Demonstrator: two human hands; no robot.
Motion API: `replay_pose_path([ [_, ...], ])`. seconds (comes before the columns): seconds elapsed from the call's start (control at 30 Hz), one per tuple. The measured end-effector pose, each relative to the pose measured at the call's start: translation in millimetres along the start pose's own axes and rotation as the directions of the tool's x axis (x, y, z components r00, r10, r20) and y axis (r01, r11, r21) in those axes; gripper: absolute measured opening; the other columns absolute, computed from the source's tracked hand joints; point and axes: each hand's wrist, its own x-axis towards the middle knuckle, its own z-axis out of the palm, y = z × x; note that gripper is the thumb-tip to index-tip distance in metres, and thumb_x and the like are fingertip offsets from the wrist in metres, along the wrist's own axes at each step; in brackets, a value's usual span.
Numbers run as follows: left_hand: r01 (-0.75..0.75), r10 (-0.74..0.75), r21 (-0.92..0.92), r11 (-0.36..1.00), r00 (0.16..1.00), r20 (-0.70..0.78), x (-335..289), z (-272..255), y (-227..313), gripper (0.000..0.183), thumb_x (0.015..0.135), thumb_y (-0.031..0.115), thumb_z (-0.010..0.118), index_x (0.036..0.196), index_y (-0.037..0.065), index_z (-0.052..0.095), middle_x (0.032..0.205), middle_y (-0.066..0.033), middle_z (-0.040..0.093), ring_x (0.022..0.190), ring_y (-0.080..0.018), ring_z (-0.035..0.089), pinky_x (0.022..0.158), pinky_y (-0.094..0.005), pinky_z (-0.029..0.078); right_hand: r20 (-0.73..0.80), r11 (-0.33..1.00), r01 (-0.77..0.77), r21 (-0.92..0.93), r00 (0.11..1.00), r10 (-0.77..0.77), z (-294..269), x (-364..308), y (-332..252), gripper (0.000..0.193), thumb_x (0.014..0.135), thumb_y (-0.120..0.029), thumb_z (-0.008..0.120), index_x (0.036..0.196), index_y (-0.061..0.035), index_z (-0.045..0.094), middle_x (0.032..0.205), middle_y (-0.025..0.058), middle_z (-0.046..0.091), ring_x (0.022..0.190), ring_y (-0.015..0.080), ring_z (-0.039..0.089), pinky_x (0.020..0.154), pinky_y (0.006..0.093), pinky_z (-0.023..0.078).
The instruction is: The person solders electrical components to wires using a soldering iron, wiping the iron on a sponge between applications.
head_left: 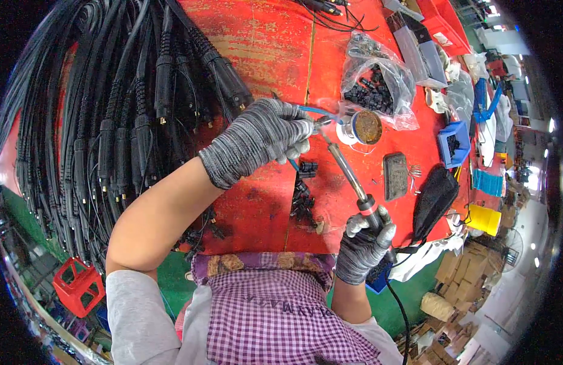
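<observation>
My left hand, in a grey striped knit glove, is closed with thumb and fingers pinched together. A small metal part sticks out at its fingertips, and a thin blue strip curves beside it; what exactly is held I cannot make out. My right hand, gloved too, grips the dark handle of a soldering iron. The iron's tip is close to the metal part; whether they touch I cannot tell. Just right of the tip is a round pale container showing a brown surface.
Many black cables with moulded ends cover the red table's left side. A clear bag of small black parts lies at the back. Black connectors, a dark rectangular tray, a black pouch and a blue bin lie around.
</observation>
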Motion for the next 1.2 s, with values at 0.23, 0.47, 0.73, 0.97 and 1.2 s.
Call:
replay_pose_path([
  [0.23, -0.023, 0.025, 0.074, 0.997, 0.999, -0.027, -4.4, -0.1, 0.2, 0.024, 0.086, 0.018, 0.048, 0.092, -0.003, 0.057, 0.058, -0.0004, 0.051, 0.047, -0.0066, 0.045, 0.046, -0.0204, 0.036, -0.127, 0.993, 0.007, 0.120, 0.992, 0.009, -30.0, 0.9, -34.1, 0.039, 0.084, -0.040, 0.051, 0.099, -0.0037, 0.055, 0.069, 0.0074, 0.055, 0.051, 0.0142, 0.048, 0.044, 0.0249, 0.041],
  [0.47, -0.348, 0.340, 0.433, 0.832, 0.935, 0.099, 0.5, 8.3, 3.8, 0.029, 0.084, 0.025, 0.050, 0.091, -0.001, 0.059, 0.055, -0.0011, 0.050, 0.047, -0.0084, 0.044, 0.045, -0.0224, 0.034, -0.153, 0.980, 0.101, 0.171, 0.985, -0.075, -124.2, 23.9, -80.0, 0.037, 0.084, -0.039, 0.049, 0.098, -0.0053, 0.052, 0.058, 0.0024, 0.049, 0.044, 0.0117, 0.043, 0.036, 0.0227, 0.035],
  [0.73, -0.059, 0.067, 0.184, 0.981, 0.997, -0.039, -2.7, 5.3, -12.3, 0.024, 0.084, 0.021, 0.051, 0.092, -0.002, 0.058, 0.057, -0.0020, 0.051, 0.047, -0.0092, 0.045, 0.046, -0.0217, 0.035, -0.524, 0.980, 0.183, 0.080, 0.844, -0.114, -179.2, 28.8, -85.3, 0.043, 0.084, -0.047, 0.044, 0.092, -0.0065, 0.054, 0.052, 0.0021, 0.047, 0.039, 0.0118, 0.041, 0.035, 0.0213, 0.032],
  [0.97, -0.004, 0.027, 0.196, 0.981, 0.993, -0.113, -8.0, 11.6, -4.3, 0.019, 0.085, 0.014, 0.050, 0.093, -0.003, 0.057, 0.060, -0.0029, 0.054, 0.048, -0.0091, 0.047, 0.047, -0.0211, 0.037, -0.642, 0.971, 0.239, 0.024, 0.748, -0.169, -184.7, 38.1, -80.0, 0.039, 0.084, -0.045, 0.045, 0.089, -0.0073, 0.053, 0.051, 0.0015, 0.046, 0.039, 0.0117, 0.042, 0.033, 0.0215, 0.032],
  [1.2, 0.019, 0.002, 0.164, 0.986, 0.991, -0.131, -7.3, 14.2, -3.5, 0.020, 0.083, 0.015, 0.052, 0.092, -0.002, 0.056, 0.063, -0.0027, 0.054, 0.051, -0.0097, 0.048, 0.048, -0.0216, 0.039, -0.603, 0.971, 0.237, -0.025, 0.771, -0.203, -164.7, 61.2, -64.3, 0.035, 0.083, -0.040, 0.051, 0.090, -0.0056, 0.054, 0.058, 0.0013, 0.052, 0.042, 0.0098, 0.045, 0.036, 0.0210, 0.035],
])
